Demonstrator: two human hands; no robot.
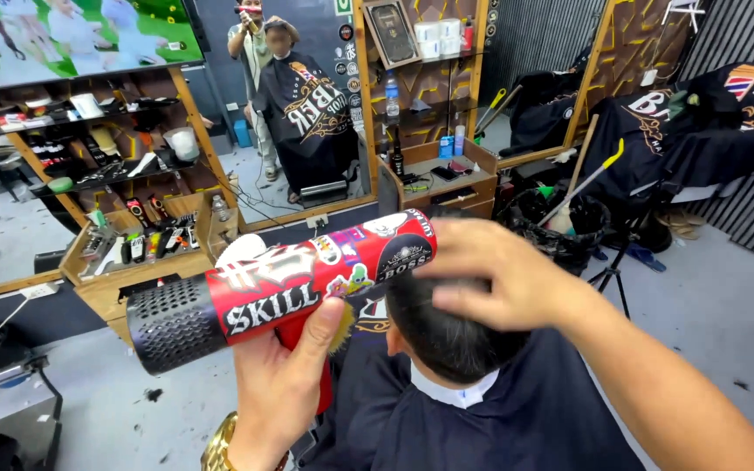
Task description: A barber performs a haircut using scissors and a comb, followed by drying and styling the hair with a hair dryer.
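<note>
Head view, dryer: hair dryer [281,283], red barrel w/ stickers, black perforated end, lies across centre-left of frame.
Handling: prob. rigid plastic, light-to-medium weight; best held by the red handle under the barrel.
Left hand [283,384]: bottom centre, closed around dryer handle, thumb up on barrel.
Right hand [495,275]: centre frame, fingers loosely spread, flat on seated person's dark hair [447,336].
Cape [499,423]: black, bottom centre.

Single head view, looking down, close over hands, facing mirror [307,105]
</note>
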